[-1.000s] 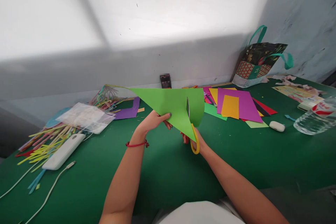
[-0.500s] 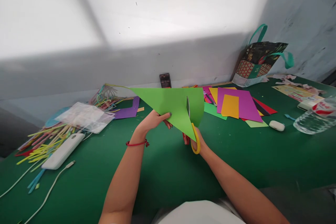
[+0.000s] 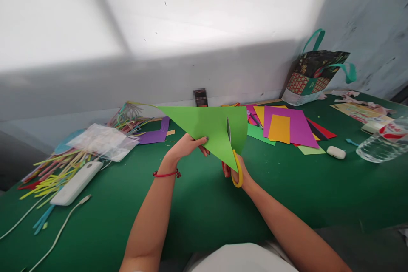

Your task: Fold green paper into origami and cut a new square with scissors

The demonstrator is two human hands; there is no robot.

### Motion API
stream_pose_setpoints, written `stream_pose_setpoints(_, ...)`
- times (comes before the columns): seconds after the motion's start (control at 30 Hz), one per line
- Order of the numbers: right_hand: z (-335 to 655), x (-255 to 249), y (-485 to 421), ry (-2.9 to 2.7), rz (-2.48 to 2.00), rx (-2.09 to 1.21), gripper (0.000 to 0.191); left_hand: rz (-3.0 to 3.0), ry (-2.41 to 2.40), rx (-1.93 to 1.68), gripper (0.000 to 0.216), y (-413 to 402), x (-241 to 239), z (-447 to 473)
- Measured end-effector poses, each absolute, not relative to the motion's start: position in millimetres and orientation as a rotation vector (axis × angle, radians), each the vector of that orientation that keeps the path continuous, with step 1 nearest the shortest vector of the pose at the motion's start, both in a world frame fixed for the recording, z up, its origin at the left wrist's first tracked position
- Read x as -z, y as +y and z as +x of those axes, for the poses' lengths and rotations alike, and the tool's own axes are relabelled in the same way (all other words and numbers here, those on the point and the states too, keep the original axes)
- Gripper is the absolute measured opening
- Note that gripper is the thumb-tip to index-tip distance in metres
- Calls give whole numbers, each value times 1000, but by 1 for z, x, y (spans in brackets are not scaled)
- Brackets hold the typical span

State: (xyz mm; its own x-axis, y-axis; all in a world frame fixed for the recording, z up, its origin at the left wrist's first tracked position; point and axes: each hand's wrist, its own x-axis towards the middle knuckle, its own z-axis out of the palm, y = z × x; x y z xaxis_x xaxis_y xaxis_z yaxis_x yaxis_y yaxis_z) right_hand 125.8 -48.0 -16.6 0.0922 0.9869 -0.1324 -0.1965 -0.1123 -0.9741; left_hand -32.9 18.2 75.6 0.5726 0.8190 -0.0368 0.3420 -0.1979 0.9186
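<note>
A light green paper sheet (image 3: pixel 207 127) is held up above the green table (image 3: pixel 204 204). My left hand (image 3: pixel 186 146) pinches its lower left edge, thumb on the near side. My right hand (image 3: pixel 237 174) is closed in the yellow handles of the scissors (image 3: pixel 234 161), mostly hidden behind the sheet. The scissor blade shows through a cut in the right part of the sheet. A red bracelet sits on my left wrist.
A stack of coloured paper sheets (image 3: pixel 287 129) lies right of the hands. Coloured paper strips (image 3: pixel 54 174), a plastic bag (image 3: pixel 100 140) and a white power bank (image 3: pixel 78 182) with a cable lie left. A patterned bag (image 3: pixel 314 76), a plastic bottle (image 3: pixel 381 142) and a small white case (image 3: pixel 336 152) are at right.
Nearly nothing differs. The scissors and right hand have shifted very slightly along the cut in the green sheet.
</note>
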Motion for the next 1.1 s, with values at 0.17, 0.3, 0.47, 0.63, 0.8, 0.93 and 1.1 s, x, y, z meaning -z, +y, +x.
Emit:
stream_pose_setpoints(0.17,126,19,-48,-926,-1189,-1303,22,1783,939,-584,20,19,-75,-33)
stream_pose_setpoints(0.3,125,20,-47,-893,-1171,-1316,23,1769,955,-592,18,19,-74,-33)
stream_pose_setpoints(0.47,123,21,-47,-903,-1133,-1331,23,1768,986,-586,19,19,-75,-32)
stream_pose_setpoints(0.63,123,22,-47,-884,-1143,-1333,22,1766,971,-587,20,20,-74,-32)
stream_pose_setpoints(0.8,124,20,-48,-904,-1157,-1330,27,1740,955,-590,18,21,-73,-32)
stream_pose_setpoints(0.93,124,20,-49,-908,-1158,-1329,30,1747,962,-586,19,21,-73,-32)
stream_pose_setpoints(1.1,124,26,-48,-951,-1144,-1315,34,1746,971,-585,22,21,-73,-33)
